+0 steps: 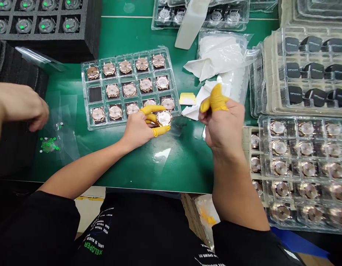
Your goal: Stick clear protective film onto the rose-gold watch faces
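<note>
Between the yellow-cotted thumb and fingers of my left hand (140, 127) is a rose-gold watch head (164, 118), its round face turned up. It is held over the front right corner of a clear plastic tray (126, 126). Similar watch heads (129, 89) sit in the tray's compartments, and one compartment at the left shows only a dark pad (95, 94). My right hand (225, 123), with yellow finger cots too, is raised to the right with its fingers curled in. What it grips, if anything, is hidden. White cloth (208, 92) lies just behind it.
A co-worker's hand (35, 107) reaches in from the left near small green stickers (50, 144). Black foam trays (88, 40) stand at the back left. Stacked clear trays (306, 173) line the right side. A yellow-and-white pad (187, 98) lies mid-table.
</note>
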The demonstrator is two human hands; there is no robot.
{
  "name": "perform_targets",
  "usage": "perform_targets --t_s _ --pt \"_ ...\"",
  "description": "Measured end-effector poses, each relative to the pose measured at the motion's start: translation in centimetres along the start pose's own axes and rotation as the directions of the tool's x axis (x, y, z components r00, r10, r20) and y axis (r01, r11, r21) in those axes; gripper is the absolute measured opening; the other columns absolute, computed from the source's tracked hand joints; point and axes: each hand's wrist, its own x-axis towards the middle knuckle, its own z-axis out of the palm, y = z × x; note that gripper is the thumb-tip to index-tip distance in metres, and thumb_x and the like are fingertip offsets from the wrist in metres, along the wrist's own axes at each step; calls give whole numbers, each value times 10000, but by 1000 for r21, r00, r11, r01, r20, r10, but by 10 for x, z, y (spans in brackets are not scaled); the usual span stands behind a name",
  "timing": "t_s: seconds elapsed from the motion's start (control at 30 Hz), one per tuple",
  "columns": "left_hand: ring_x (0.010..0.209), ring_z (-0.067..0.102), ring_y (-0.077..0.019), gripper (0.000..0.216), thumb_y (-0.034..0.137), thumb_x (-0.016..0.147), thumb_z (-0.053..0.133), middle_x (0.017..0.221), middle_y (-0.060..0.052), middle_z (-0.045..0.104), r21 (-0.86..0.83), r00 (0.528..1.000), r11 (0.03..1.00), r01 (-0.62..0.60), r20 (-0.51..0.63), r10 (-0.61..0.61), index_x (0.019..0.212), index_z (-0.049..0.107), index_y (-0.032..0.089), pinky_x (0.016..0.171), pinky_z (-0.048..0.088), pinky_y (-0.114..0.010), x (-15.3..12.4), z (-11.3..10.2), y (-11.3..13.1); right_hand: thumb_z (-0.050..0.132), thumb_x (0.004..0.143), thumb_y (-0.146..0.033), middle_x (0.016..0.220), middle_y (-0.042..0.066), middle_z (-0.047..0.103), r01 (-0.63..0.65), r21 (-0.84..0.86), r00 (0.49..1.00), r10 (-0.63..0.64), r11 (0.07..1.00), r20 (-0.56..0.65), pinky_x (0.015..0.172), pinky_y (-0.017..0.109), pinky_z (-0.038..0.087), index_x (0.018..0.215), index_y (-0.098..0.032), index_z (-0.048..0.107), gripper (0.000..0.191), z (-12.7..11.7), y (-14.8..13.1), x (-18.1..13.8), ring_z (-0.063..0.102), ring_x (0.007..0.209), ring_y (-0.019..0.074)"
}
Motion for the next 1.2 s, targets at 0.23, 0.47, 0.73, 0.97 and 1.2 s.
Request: perform_targets --t_s 0.23,0.47,0.73,0.97,1.2 --pt "768 757 -144 596 214 626 898 831 0 761 -35 1000 999 -24 -1 24 1194 728 166 749 643 -257 0 -1 -3 868 735 -556 844 -7 633 -281 105 921 237 954 308 374 226 232 1025 -244 672 469 22 -5 -12 475 513 68" --pt "753 756 -151 636 183 625 885 821 -16 775 -47 998 998 -42 50 44 1240 724 153 701 617 -235 1 -3 -5 960 603 -435 611 -27 637 -379 179 873 287 908 395 368 227 292 835 -195 750 395 39 -1 -26 428 425 65" --pt "698 704 -114 612 248 648 894 762 16 727 -15 997 998 -64 48 65 1236 739 172 693 613 -226 0 -1 -4 903 612 -548 522 -5 573 -408 283 898 325 868 297 332 241 383 587 -196 642 438 41 -4 -23 490 408 99" --pt "712 707 -119 632 251 615 905 861 -19 779 -81 996 996 -37 75 43 1217 742 149 703 616 -240 4 -4 -5 856 690 -620 668 37 663 -315 155 889 234 936 393 364 240 399 731 -195 723 447 22 -9 -12 578 523 129" --pt "640 676 -123 668 228 596 908 720 9 730 -16 991 999 -35 129 37 1245 769 155 622 572 -228 5 -7 -6 1006 495 -412 720 20 716 -342 88 857 272 936 437 438 298 507 826 -191 755 471 18 -7 -10 587 506 130"
